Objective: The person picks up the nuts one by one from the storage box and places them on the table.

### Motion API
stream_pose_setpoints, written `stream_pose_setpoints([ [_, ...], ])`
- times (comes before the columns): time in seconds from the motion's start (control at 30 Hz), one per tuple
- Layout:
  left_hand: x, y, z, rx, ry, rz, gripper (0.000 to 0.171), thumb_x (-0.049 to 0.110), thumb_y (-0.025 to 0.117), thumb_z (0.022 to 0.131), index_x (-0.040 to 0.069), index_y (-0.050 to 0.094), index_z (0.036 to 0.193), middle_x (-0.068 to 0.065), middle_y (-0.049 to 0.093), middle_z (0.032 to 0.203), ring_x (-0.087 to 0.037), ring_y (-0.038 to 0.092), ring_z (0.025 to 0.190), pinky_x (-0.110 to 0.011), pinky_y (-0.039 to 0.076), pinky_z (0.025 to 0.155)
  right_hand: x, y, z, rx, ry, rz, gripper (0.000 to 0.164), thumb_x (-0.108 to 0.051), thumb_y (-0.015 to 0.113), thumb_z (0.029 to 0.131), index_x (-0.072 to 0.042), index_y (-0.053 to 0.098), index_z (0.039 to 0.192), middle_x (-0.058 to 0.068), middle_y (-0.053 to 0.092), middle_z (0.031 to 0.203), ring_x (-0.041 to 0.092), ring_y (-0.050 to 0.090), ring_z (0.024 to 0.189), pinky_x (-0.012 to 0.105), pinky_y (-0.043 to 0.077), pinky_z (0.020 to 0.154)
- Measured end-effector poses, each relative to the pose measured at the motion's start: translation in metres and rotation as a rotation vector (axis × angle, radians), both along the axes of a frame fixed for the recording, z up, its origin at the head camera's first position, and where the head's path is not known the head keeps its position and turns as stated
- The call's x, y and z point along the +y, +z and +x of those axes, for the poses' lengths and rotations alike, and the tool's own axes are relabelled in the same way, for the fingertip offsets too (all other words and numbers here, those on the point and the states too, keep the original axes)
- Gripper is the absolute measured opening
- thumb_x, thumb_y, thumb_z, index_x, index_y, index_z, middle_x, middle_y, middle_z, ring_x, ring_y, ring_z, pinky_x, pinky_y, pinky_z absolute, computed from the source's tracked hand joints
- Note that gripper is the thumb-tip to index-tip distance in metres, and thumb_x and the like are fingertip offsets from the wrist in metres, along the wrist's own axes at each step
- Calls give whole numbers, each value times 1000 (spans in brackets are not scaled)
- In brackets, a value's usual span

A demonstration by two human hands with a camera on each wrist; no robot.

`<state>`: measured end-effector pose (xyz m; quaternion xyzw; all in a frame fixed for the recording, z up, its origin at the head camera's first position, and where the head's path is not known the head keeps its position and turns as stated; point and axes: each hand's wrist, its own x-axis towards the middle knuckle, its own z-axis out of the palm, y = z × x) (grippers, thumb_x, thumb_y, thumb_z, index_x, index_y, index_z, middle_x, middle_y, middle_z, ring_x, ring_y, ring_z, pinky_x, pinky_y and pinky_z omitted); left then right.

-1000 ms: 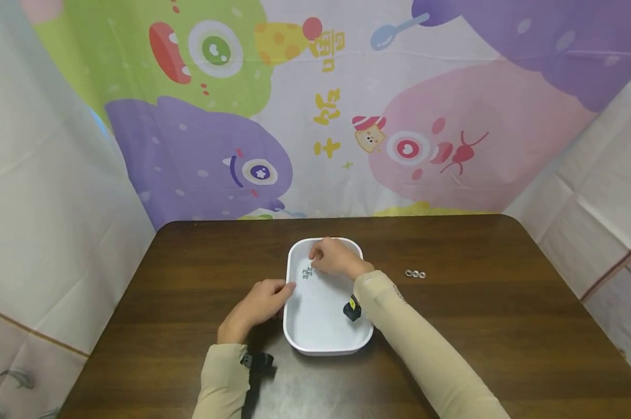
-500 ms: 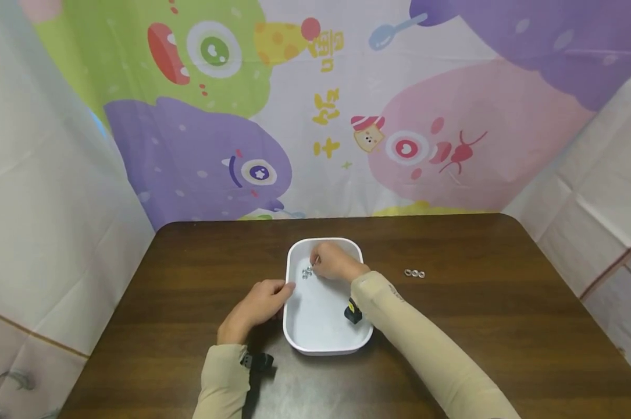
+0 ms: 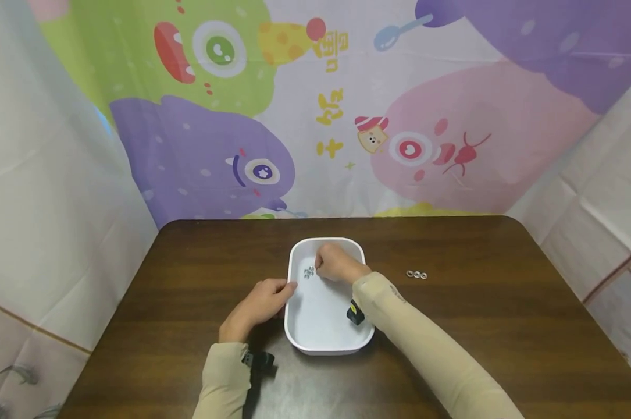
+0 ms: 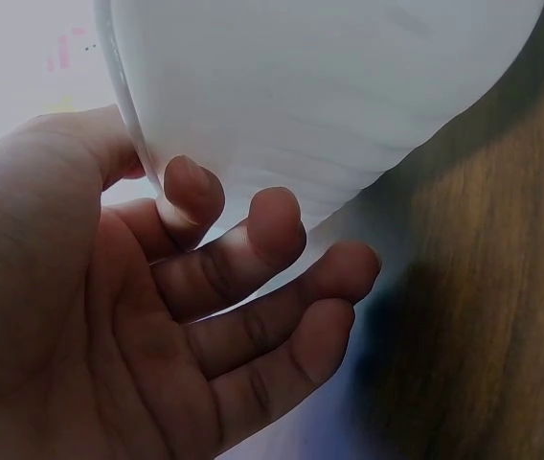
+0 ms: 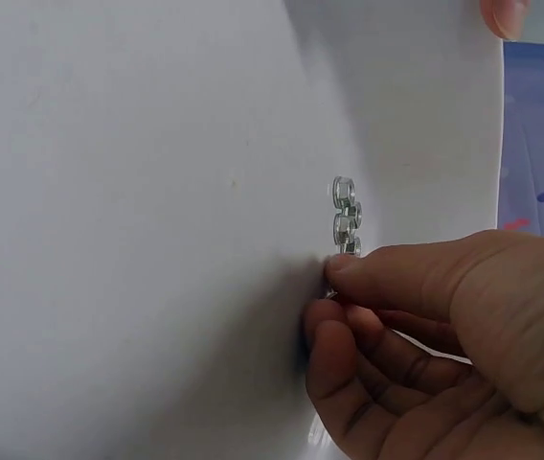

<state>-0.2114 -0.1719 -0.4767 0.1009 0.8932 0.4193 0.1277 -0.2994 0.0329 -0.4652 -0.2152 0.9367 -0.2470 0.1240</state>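
Observation:
A white rectangular tray (image 3: 323, 323) sits on the table in front of me. My left hand (image 3: 263, 301) holds its left edge, thumb over the rim and index finger against the outer wall in the left wrist view; the other fingers are bent loosely. Inside the tray's far half, my right hand (image 3: 338, 263) pinches a small metal nut (image 5: 330, 294) between thumb and finger, close to the tray floor. Only a glint of that nut shows. Just beside the fingertips, several metal nuts (image 5: 345, 228) form a tight staggered cluster, partly covered by the thumb.
Three more metal rings (image 3: 417, 274) lie in a row on the brown wooden table (image 3: 477, 302), right of the tray. A cartoon-printed cloth (image 3: 341, 192) hangs behind the table's far edge. Pale cloths hang at both sides.
My right hand has drawn slightly nearer and to the right, beside the nut cluster, its fingers more tucked in. The left hand stays on the tray edge. The head view has shifted a little.

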Motion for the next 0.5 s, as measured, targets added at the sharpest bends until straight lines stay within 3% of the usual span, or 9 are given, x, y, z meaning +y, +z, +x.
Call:
stream_pose_setpoints([
  [0.3,1,2,1,13,-4,-7,39,35,53,105,6,66,84,-2,55,63,-15,52,58,-31,44,57,10,7,2,-14,-1,30,4,-6,72,89,-7,73,86,3,69,86,16,59,78,27,50,72],
  [0.5,1,4,1,8,-8,-24,39,35,54,105,7,65,81,-1,55,63,-14,52,59,-30,44,57,14,15,8,-53,-16,-5,5,-9,75,89,-7,71,87,4,66,83,17,59,75,27,49,69],
])
